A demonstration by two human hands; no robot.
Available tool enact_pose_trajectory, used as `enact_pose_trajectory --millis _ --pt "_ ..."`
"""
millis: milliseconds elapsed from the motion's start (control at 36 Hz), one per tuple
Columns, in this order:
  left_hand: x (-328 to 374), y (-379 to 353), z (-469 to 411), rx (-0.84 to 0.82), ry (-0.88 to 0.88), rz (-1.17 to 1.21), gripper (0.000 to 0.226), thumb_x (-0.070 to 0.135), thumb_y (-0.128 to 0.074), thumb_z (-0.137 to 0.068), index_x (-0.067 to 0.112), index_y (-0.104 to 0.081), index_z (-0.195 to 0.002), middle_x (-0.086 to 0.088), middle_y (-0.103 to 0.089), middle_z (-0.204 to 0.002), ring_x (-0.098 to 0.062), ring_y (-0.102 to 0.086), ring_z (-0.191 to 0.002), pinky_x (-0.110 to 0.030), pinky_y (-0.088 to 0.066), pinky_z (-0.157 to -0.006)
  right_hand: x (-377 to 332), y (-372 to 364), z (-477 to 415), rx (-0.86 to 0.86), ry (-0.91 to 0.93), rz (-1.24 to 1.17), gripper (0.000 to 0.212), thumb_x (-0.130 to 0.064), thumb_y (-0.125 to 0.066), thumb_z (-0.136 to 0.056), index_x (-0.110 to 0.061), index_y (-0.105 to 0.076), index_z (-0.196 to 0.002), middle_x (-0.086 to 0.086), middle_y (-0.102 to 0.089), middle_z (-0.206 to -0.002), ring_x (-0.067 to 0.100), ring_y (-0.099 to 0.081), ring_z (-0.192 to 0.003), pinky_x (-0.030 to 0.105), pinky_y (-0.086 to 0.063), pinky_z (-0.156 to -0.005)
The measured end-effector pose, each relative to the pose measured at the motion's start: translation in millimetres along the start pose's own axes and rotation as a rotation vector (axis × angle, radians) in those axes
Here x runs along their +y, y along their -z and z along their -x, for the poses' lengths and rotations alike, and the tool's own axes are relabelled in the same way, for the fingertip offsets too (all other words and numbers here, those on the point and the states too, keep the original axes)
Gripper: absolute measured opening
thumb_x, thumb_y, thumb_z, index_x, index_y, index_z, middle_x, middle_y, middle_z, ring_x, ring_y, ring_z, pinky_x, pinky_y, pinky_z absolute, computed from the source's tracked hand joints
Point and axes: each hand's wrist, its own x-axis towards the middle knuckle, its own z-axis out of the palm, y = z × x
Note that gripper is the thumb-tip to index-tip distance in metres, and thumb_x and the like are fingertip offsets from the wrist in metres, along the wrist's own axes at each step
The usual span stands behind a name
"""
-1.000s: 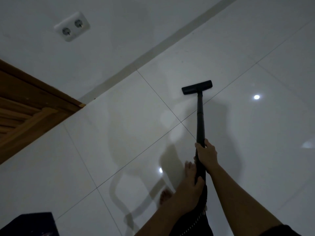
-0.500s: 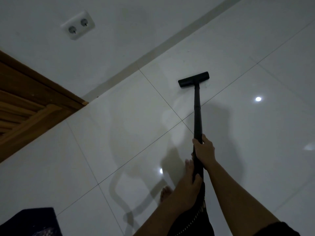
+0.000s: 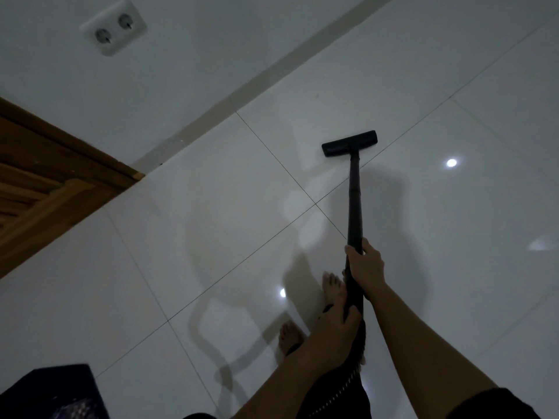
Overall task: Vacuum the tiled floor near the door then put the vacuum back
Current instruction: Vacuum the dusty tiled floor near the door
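A black vacuum wand (image 3: 354,201) runs from my hands out to a flat black floor head (image 3: 349,143) resting on the glossy white tiled floor (image 3: 211,237). My right hand (image 3: 366,267) grips the wand higher up. My left hand (image 3: 335,331) grips it lower down, where the ribbed hose (image 3: 341,385) begins. The wooden door (image 3: 45,189) stands at the left edge. The vacuum body is out of view.
My bare feet (image 3: 332,285) stand on the tiles just left of the wand. A double wall socket (image 3: 113,27) sits on the white wall above a pale skirting strip (image 3: 272,71). A dark object (image 3: 51,391) lies at the bottom left corner.
The floor head first slid away from me towards the wall and has since stayed at about the same spot. Both hands have kept their grip on the wand.
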Motion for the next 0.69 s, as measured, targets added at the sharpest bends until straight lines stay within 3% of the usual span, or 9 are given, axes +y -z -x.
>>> enact_pose_trajectory --millis 56,111,222,278,333,361,444,583,694 --pt "0 1 -2 -0.018 0.004 -0.003 0.062 0.041 -0.024 -0.095 0.037 0.006 -0.149 -0.018 -0.022 -0.154 -0.039 -0.043 -0.129 -0.043 -0.042 -0.104 1 -1 -4 -0.007 -0.002 0.005 0.027 -0.019 -0.053 -0.095 -0.006 -0.053 -0.118 0.01 -0.056 -0.08 0.03 -0.06 -0.076 0.042 -0.056 -0.072" --pt "0 3 -5 -0.023 -0.004 0.006 0.059 0.034 -0.026 -0.099 0.038 0.006 -0.148 -0.011 -0.036 -0.147 -0.027 -0.058 -0.106 -0.027 -0.048 -0.085 2 -1 -8 -0.015 -0.007 0.012 0.03 -0.019 -0.053 -0.095 -0.005 -0.052 -0.121 0.01 -0.056 -0.081 0.027 -0.058 -0.076 0.039 -0.054 -0.072" --pt "12 9 -11 -0.019 0.018 -0.034 0.056 0.027 -0.025 -0.103 0.034 0.006 -0.149 -0.011 -0.046 -0.141 -0.008 -0.057 -0.079 -0.011 -0.041 -0.069 -1 -3 -23 -0.041 -0.02 0.035 0.042 -0.022 -0.052 -0.095 -0.005 -0.046 -0.133 0.017 -0.058 -0.097 0.031 -0.06 -0.085 0.037 -0.052 -0.073" --pt "17 11 -17 -0.003 0.023 -0.018 0.056 0.027 -0.025 -0.103 0.033 0.006 -0.149 -0.013 -0.039 -0.147 -0.015 -0.06 -0.096 -0.008 -0.042 -0.081 -5 -3 -32 -0.054 -0.023 0.049 0.047 -0.023 -0.052 -0.096 -0.005 -0.041 -0.138 0.02 -0.058 -0.104 0.032 -0.061 -0.088 0.037 -0.053 -0.074" --pt "16 12 -26 0.013 0.03 -0.01 0.056 0.031 -0.025 -0.102 0.034 0.005 -0.15 -0.012 -0.016 -0.158 -0.029 -0.044 -0.13 -0.029 -0.037 -0.108 -9 -3 -41 -0.065 -0.026 0.053 0.051 -0.023 -0.051 -0.096 -0.006 -0.037 -0.142 0.021 -0.058 -0.106 0.027 -0.061 -0.079 0.031 -0.053 -0.064" --pt "16 13 -30 0.016 0.035 -0.001 0.057 0.033 -0.025 -0.101 0.034 0.004 -0.15 -0.01 -0.009 -0.159 -0.034 -0.033 -0.138 -0.041 -0.031 -0.113 -12 -3 -45 -0.072 -0.026 0.047 0.051 -0.022 -0.05 -0.097 -0.006 -0.035 -0.143 0.021 -0.058 -0.105 0.023 -0.06 -0.071 0.026 -0.051 -0.055" --pt "17 17 -43 0.039 0.075 0.024 0.064 0.045 -0.025 -0.092 0.033 0.0 -0.15 -0.012 -0.015 -0.158 -0.043 -0.025 -0.139 -0.055 -0.026 -0.113 -20 -6 -57 -0.081 -0.015 0.051 0.049 -0.018 -0.049 -0.098 -0.003 -0.035 -0.142 0.017 -0.057 -0.094 0.016 -0.055 -0.058 0.011 -0.041 -0.037" --pt "25 36 -60 0.042 0.112 0.102 0.061 0.045 -0.026 -0.094 0.036 -0.002 -0.15 -0.003 -0.017 -0.158 -0.03 -0.028 -0.141 -0.047 -0.027 -0.115 -36 -18 -79 -0.097 -0.012 0.053 0.045 -0.018 -0.05 -0.097 -0.004 -0.037 -0.138 0.007 -0.054 -0.079 0.017 -0.055 -0.056 0.016 -0.045 -0.04" --pt "44 54 -74 0.053 0.061 0.129 0.051 0.03 -0.027 -0.102 0.034 -0.007 -0.149 0.0 -0.036 -0.147 -0.018 -0.044 -0.128 -0.027 -0.036 -0.107 -53 -22 -99 -0.111 -0.009 0.068 0.046 -0.018 -0.049 -0.098 -0.005 -0.036 -0.139 0.007 -0.054 -0.079 0.016 -0.055 -0.056 0.019 -0.046 -0.043"
